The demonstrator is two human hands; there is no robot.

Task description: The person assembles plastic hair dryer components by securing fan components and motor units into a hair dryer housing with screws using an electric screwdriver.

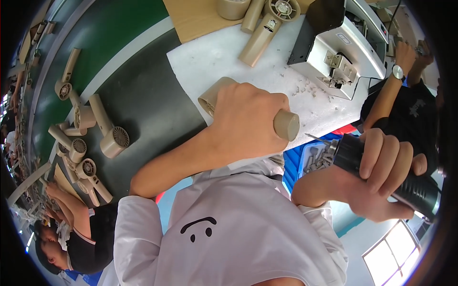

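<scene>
My left hand [250,121] is wrapped around a beige handheld fan [287,126]. The round fan head sticks out on the hand's far left side, and the handle's blunt end points right. In my right hand [386,164] is a black electric screwdriver [349,151], its thin bit aimed up and left toward the handle end. A small gap separates the bit tip from the fan. Whether any screw sits on the tip is too small to make out. Beneath the left hand lies a white foam sheet [195,59] on the bench.
A silver and black boxy machine [329,57] stands at the back right, small bits scattered near it. More beige fans [260,43] lie at the back, others [114,140] on the left. A blue bin [289,167] holds small grey parts. Co-workers are at right and lower left.
</scene>
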